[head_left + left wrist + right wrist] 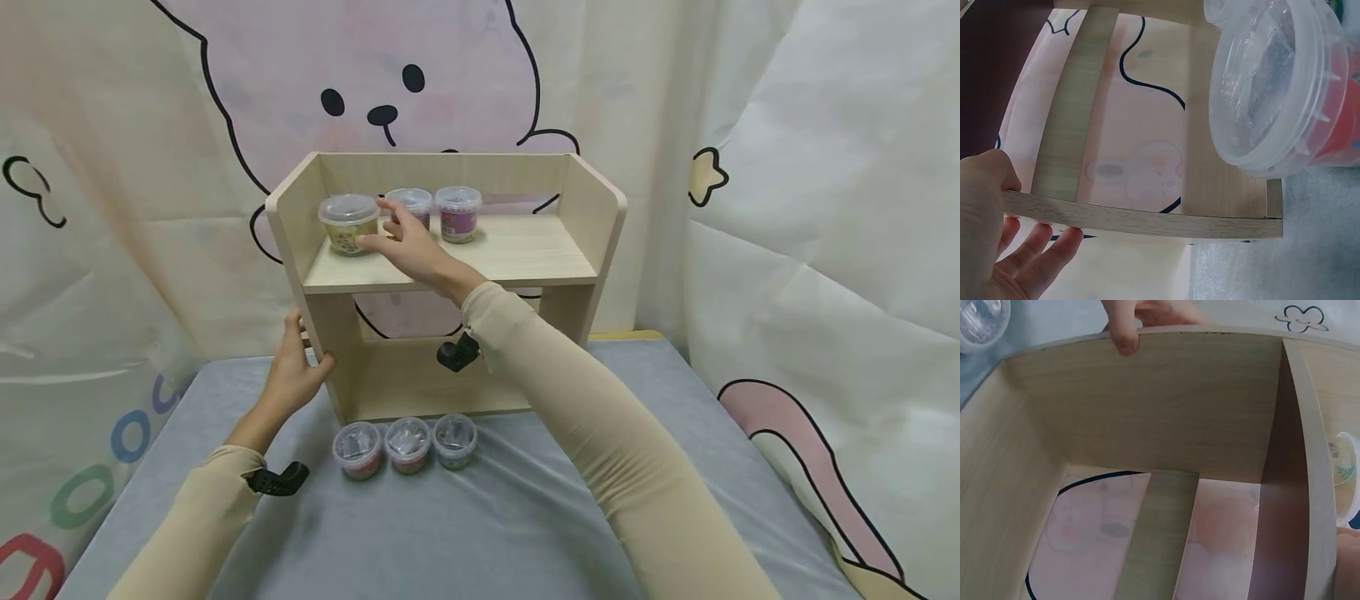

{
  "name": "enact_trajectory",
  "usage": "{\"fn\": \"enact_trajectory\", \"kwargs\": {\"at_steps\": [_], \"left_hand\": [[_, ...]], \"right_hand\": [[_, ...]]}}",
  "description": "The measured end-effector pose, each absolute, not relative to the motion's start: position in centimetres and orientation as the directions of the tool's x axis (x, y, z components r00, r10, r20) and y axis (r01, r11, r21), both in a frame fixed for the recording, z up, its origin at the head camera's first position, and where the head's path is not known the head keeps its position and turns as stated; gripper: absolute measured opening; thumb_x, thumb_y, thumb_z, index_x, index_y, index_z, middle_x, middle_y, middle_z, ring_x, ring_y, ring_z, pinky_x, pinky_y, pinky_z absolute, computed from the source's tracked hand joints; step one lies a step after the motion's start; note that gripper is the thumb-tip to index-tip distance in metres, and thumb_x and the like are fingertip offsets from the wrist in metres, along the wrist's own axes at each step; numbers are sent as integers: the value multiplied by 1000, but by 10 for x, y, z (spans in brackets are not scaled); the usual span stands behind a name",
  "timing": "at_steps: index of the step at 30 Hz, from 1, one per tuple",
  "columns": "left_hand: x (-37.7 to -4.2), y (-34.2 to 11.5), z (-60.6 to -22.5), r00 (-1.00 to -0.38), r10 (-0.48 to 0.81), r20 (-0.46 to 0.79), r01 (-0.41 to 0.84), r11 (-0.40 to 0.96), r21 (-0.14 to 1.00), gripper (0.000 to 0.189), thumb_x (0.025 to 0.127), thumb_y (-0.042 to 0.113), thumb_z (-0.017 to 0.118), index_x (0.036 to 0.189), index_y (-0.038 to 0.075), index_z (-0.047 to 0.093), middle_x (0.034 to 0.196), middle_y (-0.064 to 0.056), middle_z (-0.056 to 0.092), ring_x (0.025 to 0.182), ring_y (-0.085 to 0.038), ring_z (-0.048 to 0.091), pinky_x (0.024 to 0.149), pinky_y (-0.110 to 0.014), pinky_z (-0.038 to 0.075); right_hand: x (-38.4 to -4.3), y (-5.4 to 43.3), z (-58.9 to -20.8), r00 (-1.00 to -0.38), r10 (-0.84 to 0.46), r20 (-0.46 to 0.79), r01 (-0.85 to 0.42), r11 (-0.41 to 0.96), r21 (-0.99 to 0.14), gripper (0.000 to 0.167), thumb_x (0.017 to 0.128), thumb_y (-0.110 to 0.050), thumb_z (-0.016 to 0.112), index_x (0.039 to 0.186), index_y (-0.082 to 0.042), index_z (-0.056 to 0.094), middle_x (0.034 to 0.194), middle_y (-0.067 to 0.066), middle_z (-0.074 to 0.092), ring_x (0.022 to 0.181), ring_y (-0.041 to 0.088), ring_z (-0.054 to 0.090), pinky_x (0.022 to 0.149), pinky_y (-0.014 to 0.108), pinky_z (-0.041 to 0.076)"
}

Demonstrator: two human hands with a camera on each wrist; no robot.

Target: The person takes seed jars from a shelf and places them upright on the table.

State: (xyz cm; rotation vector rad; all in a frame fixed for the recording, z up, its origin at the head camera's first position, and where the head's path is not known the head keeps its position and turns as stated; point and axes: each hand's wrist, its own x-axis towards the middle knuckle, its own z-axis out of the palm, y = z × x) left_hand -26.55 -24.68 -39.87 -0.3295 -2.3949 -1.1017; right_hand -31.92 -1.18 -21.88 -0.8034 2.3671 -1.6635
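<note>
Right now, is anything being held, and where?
The left hand grips the shelf by its side edge. The right hand is at the yellow tub; its grip is unclear.

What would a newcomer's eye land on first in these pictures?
Probably the two-level pale wooden shelf, standing on the blue-grey cloth before a cream curtain with a big pale-pink cartoon animal face. Three round lidded plastic tubs stand on its upper board, the right hand at the leftmost, yellowish one, while the left hand grips the shelf's left side. Three more clear-lidded tubs line up on the cloth in front.
</note>
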Motion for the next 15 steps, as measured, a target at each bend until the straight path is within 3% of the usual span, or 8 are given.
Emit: {"fn": "enact_trajectory", "kwargs": {"at_steps": [5, 11, 15], "left_hand": [[-265, -243, -399, -870, 29, 492, 390, 651, 651, 77, 89, -1, 60, 152, 13, 19, 137, -31, 47, 112, -56, 60, 84, -68, 54], [-266, -245, -400, -867, 37, 497, 396, 658, 641, 73, 88, -1, 59, 148, 9, 19, 135, -32, 46, 111, -56, 59, 87, -68, 52], [-267, -246, -401, -867, 46, 496, 399, 661, 636, 73, 89, -2, 58, 149, 10, 19, 133, -32, 46, 111, -57, 58, 87, -69, 51]], "right_hand": [[-324, -19, -218, -863, -473, 179, -344, 289, -894, 85, 97, -38, 62, 163, -24, 10, 171, 4, 13, 156, 21, 27, 125, 41, 32], [-325, -33, -220, -872, -447, 198, -371, 340, -864, 85, 97, -41, 62, 163, -22, 10, 161, 10, 35, 146, 22, 42, 117, 39, 43], [-325, -38, -222, -860, -469, 201, -402, 381, -833, 86, 98, -42, 61, 163, -21, 9, 162, 9, 32, 148, 23, 39, 120, 39, 38]]}}
